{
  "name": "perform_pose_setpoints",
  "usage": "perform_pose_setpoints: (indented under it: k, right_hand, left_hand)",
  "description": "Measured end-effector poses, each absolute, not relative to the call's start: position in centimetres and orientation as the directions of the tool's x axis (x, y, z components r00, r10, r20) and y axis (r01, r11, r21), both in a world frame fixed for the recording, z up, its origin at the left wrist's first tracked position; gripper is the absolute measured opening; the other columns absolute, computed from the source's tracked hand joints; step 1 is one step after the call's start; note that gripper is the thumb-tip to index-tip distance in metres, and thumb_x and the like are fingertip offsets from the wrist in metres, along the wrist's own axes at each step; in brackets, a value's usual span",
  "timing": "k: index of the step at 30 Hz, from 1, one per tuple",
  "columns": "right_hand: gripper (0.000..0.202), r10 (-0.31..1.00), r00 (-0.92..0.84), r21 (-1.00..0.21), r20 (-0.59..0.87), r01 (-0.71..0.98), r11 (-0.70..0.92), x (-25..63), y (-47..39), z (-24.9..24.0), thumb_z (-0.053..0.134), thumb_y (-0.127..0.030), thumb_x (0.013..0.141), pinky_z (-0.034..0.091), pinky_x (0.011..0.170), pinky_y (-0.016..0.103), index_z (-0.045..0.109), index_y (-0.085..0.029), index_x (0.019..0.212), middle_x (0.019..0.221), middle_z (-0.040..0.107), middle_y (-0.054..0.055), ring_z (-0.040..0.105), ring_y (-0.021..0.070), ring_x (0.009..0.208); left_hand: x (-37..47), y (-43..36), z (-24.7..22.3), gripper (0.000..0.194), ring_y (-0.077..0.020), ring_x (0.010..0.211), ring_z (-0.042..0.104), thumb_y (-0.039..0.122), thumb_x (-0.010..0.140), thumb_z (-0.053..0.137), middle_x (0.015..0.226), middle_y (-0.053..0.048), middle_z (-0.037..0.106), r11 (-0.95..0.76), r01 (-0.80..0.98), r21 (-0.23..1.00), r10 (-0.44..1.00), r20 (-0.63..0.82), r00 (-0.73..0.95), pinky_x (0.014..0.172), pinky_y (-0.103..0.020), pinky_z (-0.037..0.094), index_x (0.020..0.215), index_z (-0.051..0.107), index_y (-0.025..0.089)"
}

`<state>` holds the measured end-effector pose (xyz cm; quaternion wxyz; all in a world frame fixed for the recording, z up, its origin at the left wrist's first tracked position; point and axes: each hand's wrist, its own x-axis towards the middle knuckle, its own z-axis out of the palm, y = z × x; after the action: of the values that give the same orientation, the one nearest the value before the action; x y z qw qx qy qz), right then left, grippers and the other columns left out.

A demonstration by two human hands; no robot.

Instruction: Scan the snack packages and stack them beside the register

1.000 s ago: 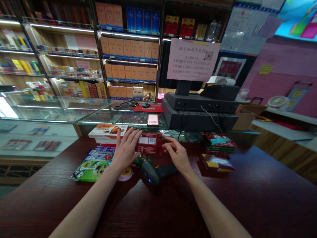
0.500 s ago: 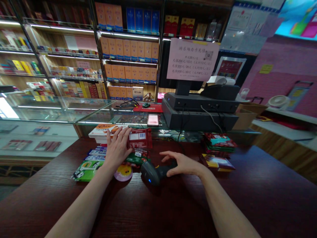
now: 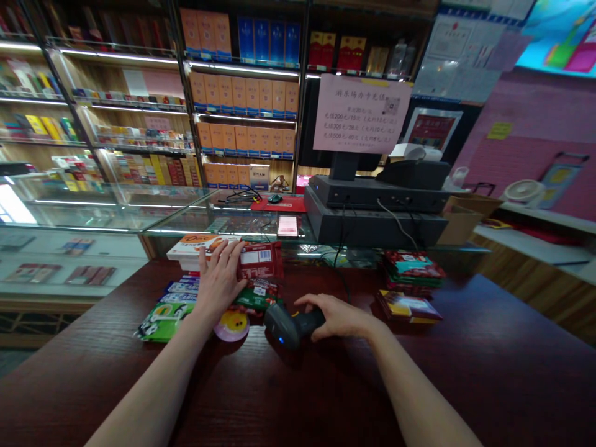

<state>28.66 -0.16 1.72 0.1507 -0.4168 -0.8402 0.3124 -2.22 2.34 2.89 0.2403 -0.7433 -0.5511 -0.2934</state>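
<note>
My left hand [image 3: 220, 277] rests with fingers spread over a red packet [image 3: 261, 261] with a barcode label, beside a white and orange box [image 3: 186, 249]. Just below it are a green packet [image 3: 256, 297] and a round item with a yellow face [image 3: 233, 324]. Purple-blue packets [image 3: 179, 290] and a green panda packet [image 3: 165, 320] lie left of my wrist. A black barcode scanner [image 3: 284, 328] with a blue light lies on the table. My right hand [image 3: 333, 316] curls round the end of its handle, fingers and thumb on either side.
On the right of the dark wooden table [image 3: 288, 397] lie stacked red-green packets [image 3: 413, 270] and yellow-brown packets [image 3: 408, 306]. A cash register [image 3: 372, 214] with a cable stands behind on the glass counter [image 3: 186, 214]. Shelves of boxes line the back.
My right hand has moved left and closed in round the scanner's handle. The scanner has not moved. My left hand has barely shifted on the packets.
</note>
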Motion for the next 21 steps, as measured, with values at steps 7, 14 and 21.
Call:
perform_pose_setpoints:
  k: [7,14,21]
  right_hand:
    - [0.067,0.781,-0.623,-0.768,0.033,0.485,0.419,28.4,-0.6,3.0,0.084,-0.022,0.063,0.047,0.08,0.027,0.065,-0.03,0.126,0.1,0.066,-0.003,0.063,0.0172,0.088]
    - [0.06,0.838,-0.516,-0.816,0.179,0.398,0.42,28.3,-0.7,4.1,0.077,-0.02,0.072,0.046,0.097,0.036,0.062,-0.027,0.13,0.115,0.068,0.002,0.062,0.0214,0.107]
    - [0.054,0.828,-0.492,-0.786,0.27,0.384,0.485,28.4,-0.3,3.6,0.076,-0.025,0.076,0.043,0.107,0.043,0.064,-0.027,0.128,0.13,0.065,0.004,0.06,0.0249,0.118]
  left_hand:
    - [-2.3,2.3,2.9,0.085,-0.034,0.143,0.037,0.023,0.076,0.064,0.148,-0.014,0.049,-0.267,0.963,-0.039,0.678,0.703,0.217,0.122,-0.061,0.005,0.153,0.028,0.022]
    - [-2.3,2.6,2.6,0.084,-0.0338,0.144,0.035,0.02,0.075,0.062,0.15,-0.014,0.047,-0.254,0.967,-0.021,0.675,0.712,0.193,0.122,-0.061,0.004,0.153,0.029,0.021]
    - [-2.4,2.6,2.5,0.085,-0.0334,0.144,0.035,0.019,0.075,0.06,0.151,-0.014,0.046,-0.248,0.968,-0.027,0.677,0.71,0.193,0.122,-0.061,0.004,0.153,0.028,0.022]
